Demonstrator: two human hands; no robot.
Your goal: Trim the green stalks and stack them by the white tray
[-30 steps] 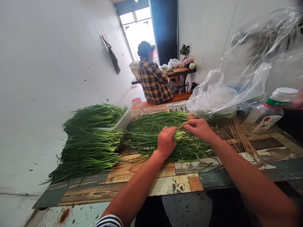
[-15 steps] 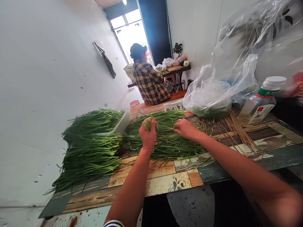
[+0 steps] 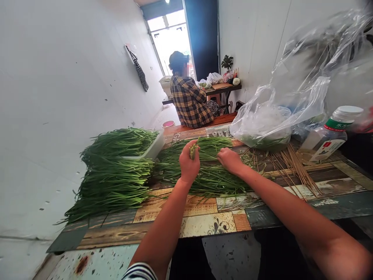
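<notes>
My left hand (image 3: 189,163) is closed round a small bunch of green chive stems (image 3: 193,149), with their cut ends sticking up above my fist. My right hand (image 3: 230,160) rests knuckles up on the loose pile of chives (image 3: 210,177) in the middle of the table, its fingers curled into the stems; what they grip is hidden. Both hands are a short way apart over this pile.
A big stack of chives (image 3: 113,182) lies at the left, part of it in a white tray (image 3: 154,148). Bamboo skewers (image 3: 294,167), a plastic bag (image 3: 271,120) and a bottle (image 3: 329,134) sit at the right. A person in a plaid shirt (image 3: 190,102) sits beyond.
My left hand has lifted a bunch of chives off the pile and turned its cut ends upward. My right hand let go of the stem it pinched and dropped onto the pile.
</notes>
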